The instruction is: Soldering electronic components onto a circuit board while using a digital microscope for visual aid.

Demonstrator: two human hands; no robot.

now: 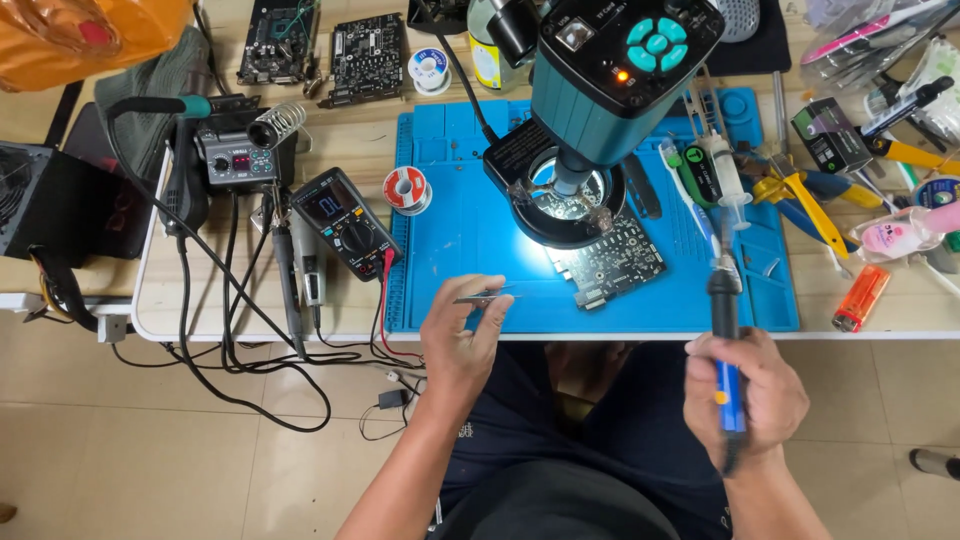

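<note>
Left hand (462, 335) pinching tweezers (490, 296) just short of circuit board (612, 262) on blue mat (470, 230). Right hand (745, 395) closed around soldering iron (725, 330), tip raised off board. Both tools ready, apparently no contact yet; soldering itself seemingly ahead.

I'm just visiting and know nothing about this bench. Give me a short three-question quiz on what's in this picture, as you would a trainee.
1. True or false: the left hand holds tweezers.
2. What does the right hand grip?
A. an orange lighter
B. a blue-handled soldering iron
C. a syringe
3. Fill in: the circuit board lies on a ____ mat, under the microscope's ring light.

Key
1. True; the tweezers point right, toward the board.
2. B; the soldering iron stands tip up, while the lighter and syringe lie untouched on the bench.
3. Blue; the mat covers the middle of the table, below the ring light.
</note>
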